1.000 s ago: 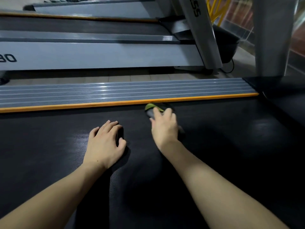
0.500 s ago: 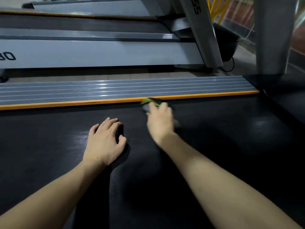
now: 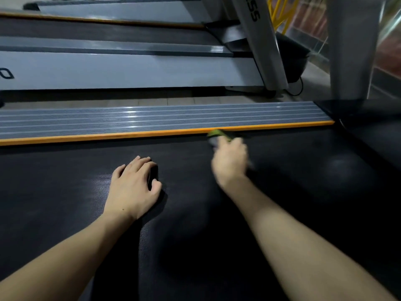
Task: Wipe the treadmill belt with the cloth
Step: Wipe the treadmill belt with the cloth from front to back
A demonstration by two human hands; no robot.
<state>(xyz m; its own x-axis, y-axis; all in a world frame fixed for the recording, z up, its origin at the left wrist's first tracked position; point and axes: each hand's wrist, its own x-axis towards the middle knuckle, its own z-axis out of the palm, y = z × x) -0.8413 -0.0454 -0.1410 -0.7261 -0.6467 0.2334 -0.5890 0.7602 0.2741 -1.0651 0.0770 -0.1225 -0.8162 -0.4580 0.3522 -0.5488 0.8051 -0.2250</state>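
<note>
A person is leaning over a dark treadmill belt [image 3: 293, 192] that is filling the lower two thirds of the frame. The right hand [image 3: 230, 161], right of center, is pressing a green-and-grey cloth [image 3: 218, 136] onto the belt at its far edge; motion blur is hiding the fingers, so how tightly they are curling over the cloth cannot be told. The cloth is peeking out beyond the knuckles, touching or almost touching the orange strip [image 3: 108, 135] that is bordering the ribbed grey side rail [image 3: 152, 118]. The left hand [image 3: 134, 185], at center left, is resting palm-down on the belt, fingers loosely bent, holding nothing.

The likely trouble here is the seam: with the cloth working this close to the strip, a corner could be catching where belt meets rail, or the stroke could be riding up onto the rail and leaving the belt's margin unwiped. The bracing hand could also be sliding if the belt is giving way under leaning weight.

Open belt is lying to the lower left and to the right, up to the dark housing [image 3: 368, 109] at upper right.
</note>
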